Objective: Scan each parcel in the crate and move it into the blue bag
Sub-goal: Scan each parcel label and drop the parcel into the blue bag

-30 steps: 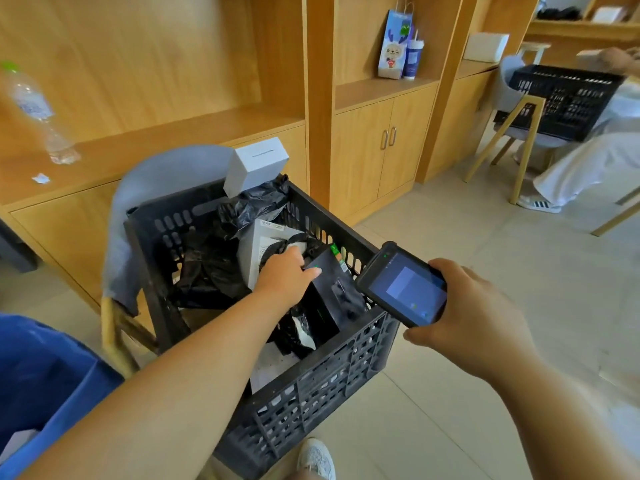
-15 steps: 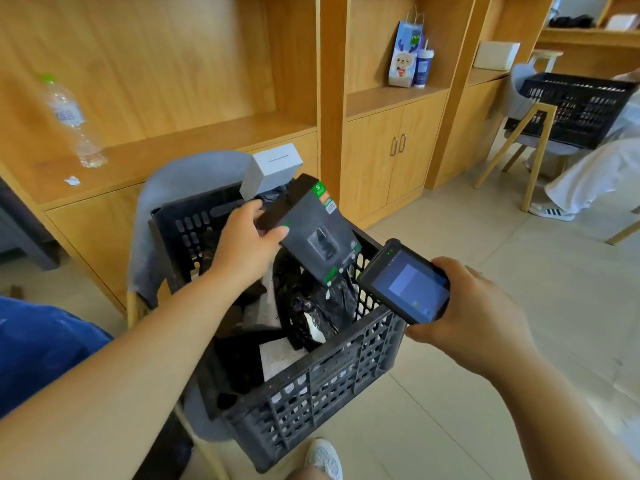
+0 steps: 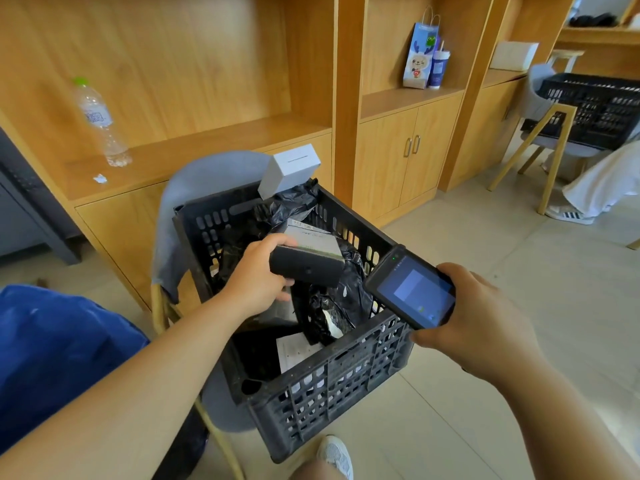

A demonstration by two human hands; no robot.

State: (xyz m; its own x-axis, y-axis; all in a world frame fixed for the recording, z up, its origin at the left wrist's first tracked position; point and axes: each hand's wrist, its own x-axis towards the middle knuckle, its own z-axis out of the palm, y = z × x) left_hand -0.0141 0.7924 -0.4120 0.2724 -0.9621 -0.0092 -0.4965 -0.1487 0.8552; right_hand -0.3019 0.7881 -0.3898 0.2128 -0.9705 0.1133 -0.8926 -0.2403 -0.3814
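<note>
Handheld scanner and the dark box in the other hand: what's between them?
In the head view, nothing is held between the scanner and the dark box; the gap shows only a crumpled black bag parcel lying lower in the crate.

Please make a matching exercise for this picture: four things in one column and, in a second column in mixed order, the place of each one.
Things
1. black parcel
2. scanner
3. white box
4. water bottle

Places
A. standing on the wooden counter
B. held in the right hand
C. at the far rim of the crate
D. held in the left hand, above the crate

Pairs: 1-D, 2-B, 3-C, 4-A
</note>
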